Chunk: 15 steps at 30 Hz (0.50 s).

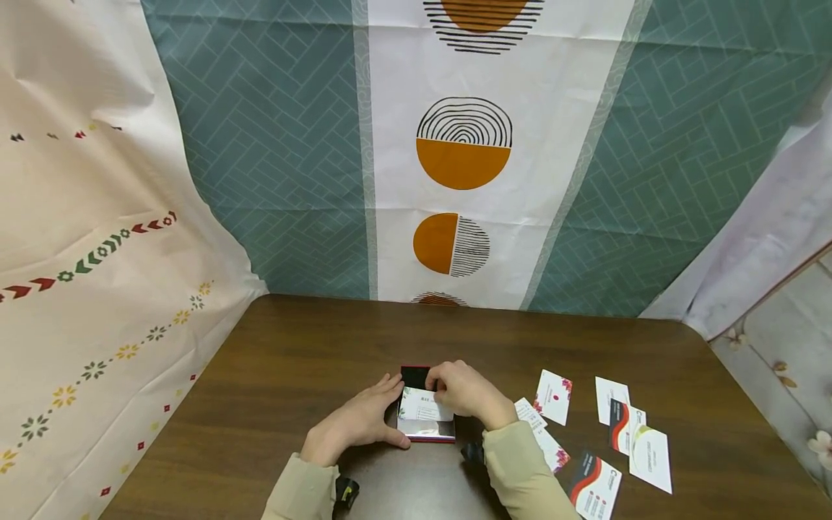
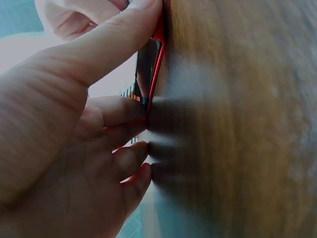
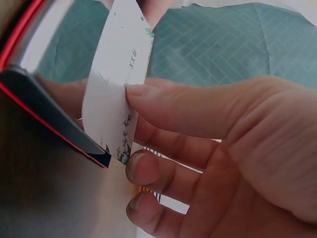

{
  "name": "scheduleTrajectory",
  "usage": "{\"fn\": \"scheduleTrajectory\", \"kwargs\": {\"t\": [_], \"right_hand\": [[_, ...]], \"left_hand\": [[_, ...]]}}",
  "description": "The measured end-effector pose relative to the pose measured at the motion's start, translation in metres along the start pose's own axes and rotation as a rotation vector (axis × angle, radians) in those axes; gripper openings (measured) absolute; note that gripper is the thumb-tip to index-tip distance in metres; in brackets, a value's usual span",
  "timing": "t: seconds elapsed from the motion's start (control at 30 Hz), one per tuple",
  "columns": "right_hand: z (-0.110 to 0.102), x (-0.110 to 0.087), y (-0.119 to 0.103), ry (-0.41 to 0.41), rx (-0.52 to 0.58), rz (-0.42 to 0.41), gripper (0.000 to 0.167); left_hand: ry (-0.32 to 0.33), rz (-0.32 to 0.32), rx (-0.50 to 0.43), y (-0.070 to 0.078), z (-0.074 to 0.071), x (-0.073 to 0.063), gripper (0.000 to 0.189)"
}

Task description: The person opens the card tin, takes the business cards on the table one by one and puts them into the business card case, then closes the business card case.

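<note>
An open card case [image 1: 429, 429] with a red rim, dark inside and a shiny lower part lies on the table in front of me. A white business card [image 1: 419, 406] with printed leaves and text lies over it. My left hand [image 1: 360, 420] holds the case at its left side, thumb at the near edge and fingertips at the far left. With thumb and fingers, my right hand [image 1: 469, 393] pinches the card at its right; the right wrist view shows the thumb on the card's printed face [image 3: 111, 74]. Whether other cards lie beneath it is hidden.
Right of my right hand, several loose business cards lie on the brown table [image 1: 312, 339]: a floral card [image 1: 552, 397], a red-and-black card [image 1: 594, 487], and an overlapping group with a white card [image 1: 650, 458]. Patterned cloth [image 1: 286, 159] hangs behind the table.
</note>
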State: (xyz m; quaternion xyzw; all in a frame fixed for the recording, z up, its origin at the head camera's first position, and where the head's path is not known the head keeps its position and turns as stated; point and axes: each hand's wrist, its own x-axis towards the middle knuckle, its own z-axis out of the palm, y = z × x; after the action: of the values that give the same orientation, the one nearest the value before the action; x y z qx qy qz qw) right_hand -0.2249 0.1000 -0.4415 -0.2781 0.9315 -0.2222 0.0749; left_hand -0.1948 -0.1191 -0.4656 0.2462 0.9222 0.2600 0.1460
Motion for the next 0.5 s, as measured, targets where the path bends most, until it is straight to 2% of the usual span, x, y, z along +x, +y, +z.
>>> {"fn": "scheduleTrajectory", "kwargs": {"t": [0.13,0.27,0.5], "right_hand": [[0.0016,0.0005,0.0005,-0.024,0.009,0.012,0.013],[0.0043,0.0000,-0.0001,-0.072,0.019,0.008,0.018],[0.0044,0.0000,-0.0032,-0.079,-0.011,0.004,0.017]], "left_hand": [[0.001,0.004,0.005,0.0005,-0.0007,0.0004,0.100],[-0.013,-0.002,-0.002,0.0017,-0.0007,-0.0006,0.100],[-0.016,-0.014,-0.013,0.0015,-0.0004,-0.0001,0.101]]}}
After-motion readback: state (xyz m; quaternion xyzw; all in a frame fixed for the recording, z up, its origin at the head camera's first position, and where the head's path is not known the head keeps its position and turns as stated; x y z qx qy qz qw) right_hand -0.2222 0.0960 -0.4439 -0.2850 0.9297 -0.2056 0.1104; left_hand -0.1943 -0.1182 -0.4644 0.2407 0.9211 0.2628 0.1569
